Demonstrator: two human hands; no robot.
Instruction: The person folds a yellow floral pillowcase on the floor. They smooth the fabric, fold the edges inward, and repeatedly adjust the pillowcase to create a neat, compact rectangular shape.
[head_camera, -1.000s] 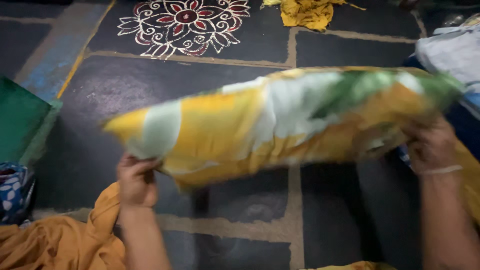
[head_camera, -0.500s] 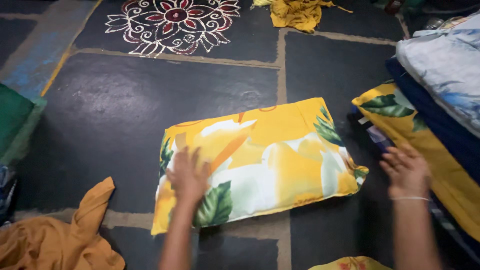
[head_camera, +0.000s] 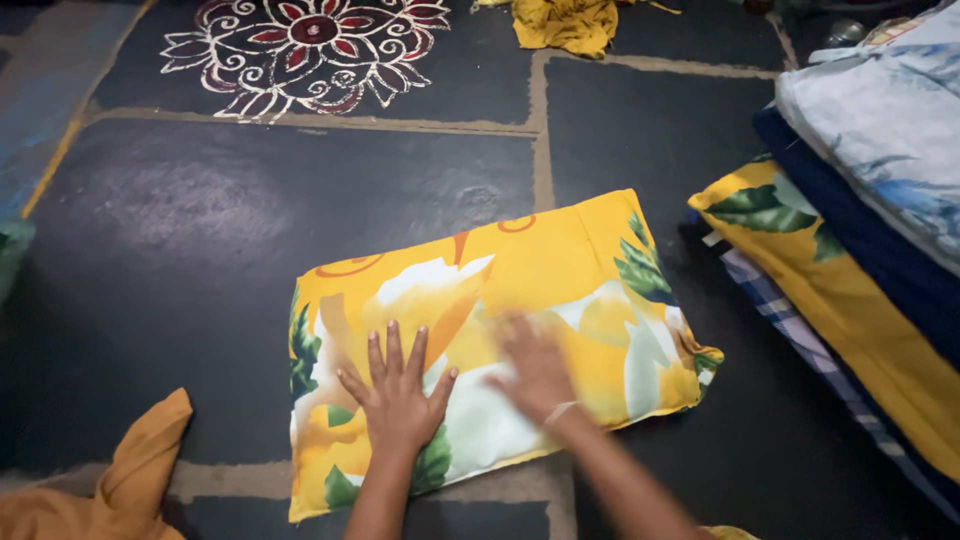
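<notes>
Pillow (head_camera: 500, 330) (yellow, leaf-printed) lies flat on the dark floor (head_camera: 250, 220); left hand (head_camera: 398, 392) presses it open-palmed, right hand (head_camera: 535, 368), blurred, apparently flat, beside it. Folded bedding (head_camera: 850, 200) is stacked right of the pillow.

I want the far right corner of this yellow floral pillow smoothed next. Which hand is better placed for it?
Probably the right hand: it lies on the pillow nearer that end, blurred. The left hand rests flat, fingers spread, near the pillow's near-left part.
</notes>
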